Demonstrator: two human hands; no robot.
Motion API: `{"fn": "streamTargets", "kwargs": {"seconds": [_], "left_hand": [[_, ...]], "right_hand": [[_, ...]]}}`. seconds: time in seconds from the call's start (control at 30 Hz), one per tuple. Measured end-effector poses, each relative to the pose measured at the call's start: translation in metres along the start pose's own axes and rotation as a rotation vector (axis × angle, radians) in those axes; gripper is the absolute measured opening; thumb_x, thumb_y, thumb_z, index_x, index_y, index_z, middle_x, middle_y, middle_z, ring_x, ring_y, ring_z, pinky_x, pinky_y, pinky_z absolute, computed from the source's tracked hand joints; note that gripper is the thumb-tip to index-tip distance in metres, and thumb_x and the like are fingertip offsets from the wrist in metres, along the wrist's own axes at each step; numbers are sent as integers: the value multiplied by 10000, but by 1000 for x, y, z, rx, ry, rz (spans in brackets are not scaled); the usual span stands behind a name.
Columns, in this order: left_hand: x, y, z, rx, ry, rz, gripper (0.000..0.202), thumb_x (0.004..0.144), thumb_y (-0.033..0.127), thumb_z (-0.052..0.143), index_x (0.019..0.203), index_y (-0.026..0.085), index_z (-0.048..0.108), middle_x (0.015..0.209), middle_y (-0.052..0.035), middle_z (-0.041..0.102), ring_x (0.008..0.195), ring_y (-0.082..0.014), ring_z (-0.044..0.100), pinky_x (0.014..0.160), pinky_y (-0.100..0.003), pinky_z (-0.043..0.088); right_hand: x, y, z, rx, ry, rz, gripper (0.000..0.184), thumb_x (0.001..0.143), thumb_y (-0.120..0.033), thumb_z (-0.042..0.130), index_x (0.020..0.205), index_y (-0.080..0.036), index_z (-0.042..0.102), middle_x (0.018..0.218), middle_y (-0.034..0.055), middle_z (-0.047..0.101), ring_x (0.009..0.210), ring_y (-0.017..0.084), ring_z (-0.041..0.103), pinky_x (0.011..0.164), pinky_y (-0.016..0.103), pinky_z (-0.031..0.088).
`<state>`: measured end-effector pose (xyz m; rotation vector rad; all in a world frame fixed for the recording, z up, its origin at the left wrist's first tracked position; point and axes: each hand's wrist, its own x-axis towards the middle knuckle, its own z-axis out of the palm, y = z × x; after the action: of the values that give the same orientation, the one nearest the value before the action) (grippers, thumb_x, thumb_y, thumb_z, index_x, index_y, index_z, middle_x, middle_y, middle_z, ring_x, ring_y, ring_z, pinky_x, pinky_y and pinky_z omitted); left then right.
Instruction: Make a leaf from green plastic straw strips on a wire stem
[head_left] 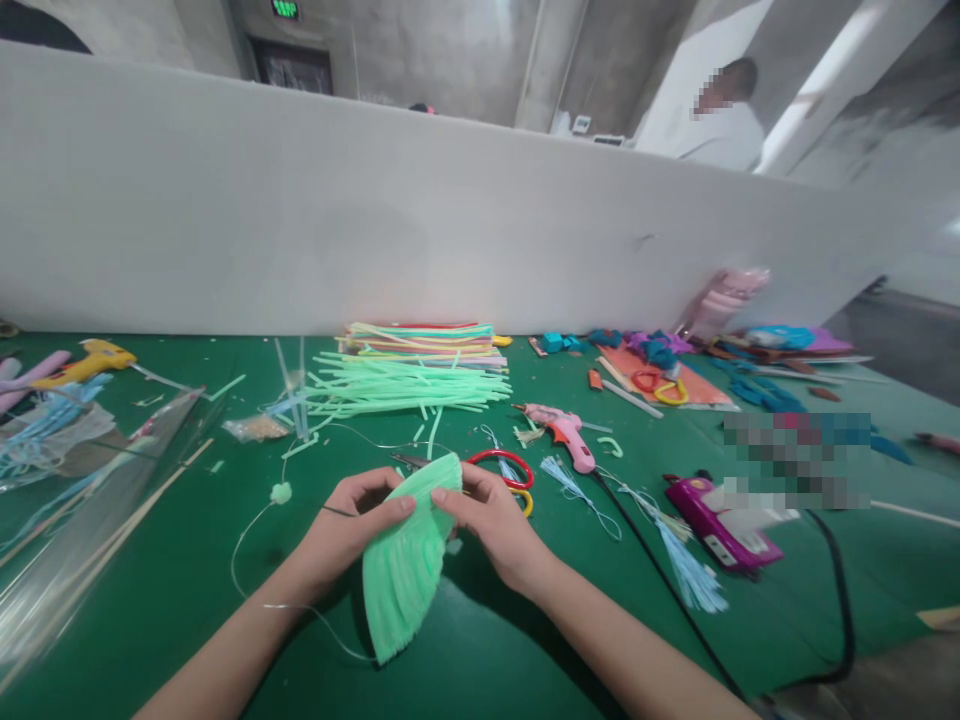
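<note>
Between my two hands is a light-green, fan-shaped piece made of fuzzy stems (pixel 409 570) laid side by side, its wide lower end tilted down towards the table. My left hand (pixel 356 515) pinches its left edge, thumb on the front face. Near the upper right edge, my right hand (pixel 487 515) grips it with the thumb pressed on the front; the fingers behind are hidden. A thin clear wire (pixel 238 545) loops out left of the piece, passing a small green tuft (pixel 280 493). Scissors with red and yellow handles (pixel 514 462) lie just behind my right hand.
Loose green fuzzy stems (pixel 405 385) lie ahead, before a multicoloured bundle (pixel 420 340). A pink glue gun (pixel 562 435) trails a black cord rightward, near a purple glue gun (pixel 720 525). At left are a yellow glue gun (pixel 90 362) and clear wrap (pixel 97 530). A white partition (pixel 375 220) stands behind.
</note>
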<state>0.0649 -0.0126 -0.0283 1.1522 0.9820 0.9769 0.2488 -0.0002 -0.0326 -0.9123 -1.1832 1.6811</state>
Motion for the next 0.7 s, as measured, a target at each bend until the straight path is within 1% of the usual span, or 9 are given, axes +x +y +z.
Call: {"fn": "streamTargets", "kwargs": {"seconds": [0.13,0.33,0.5,0.63,0.7], "left_hand": [[1,-2,0,-18,36,-2,216,744,362,733,748,164,646,683,24,575,588,-95,506,540,-197,401],[1,-2,0,-50,28,-22,225,756,364,725,761,166,619,681,26,571,578,-90,512,542,-200,406],[-1,0,-2,-36,-17,-38,236,783,381,699,784,177,581,720,21,582,603,-97,530,562,-209,413],[-2,0,-5,-2,-87,-24,238,774,374,709,801,182,571,743,21,580,644,-109,539,583,-213,408],[-2,0,-6,41,-117,-15,233,764,365,721,806,181,585,745,24,571,666,-111,536,593,-209,401]], "right_hand": [[1,2,-2,3,-21,4,281,707,-380,760,876,-165,693,722,-11,626,595,91,506,504,196,392],[1,4,-4,3,-34,9,289,717,-381,755,909,-171,703,745,-3,639,612,95,517,526,204,387],[0,1,-4,2,-51,23,316,729,-406,750,922,-161,698,757,-1,645,622,89,525,543,202,397],[-1,-1,-3,-49,-57,-2,303,720,-395,761,903,-164,694,740,-10,636,630,99,529,527,202,408],[-2,-2,-2,-69,-71,-7,286,711,-385,770,876,-163,696,741,-8,645,645,107,540,554,212,428]]}}
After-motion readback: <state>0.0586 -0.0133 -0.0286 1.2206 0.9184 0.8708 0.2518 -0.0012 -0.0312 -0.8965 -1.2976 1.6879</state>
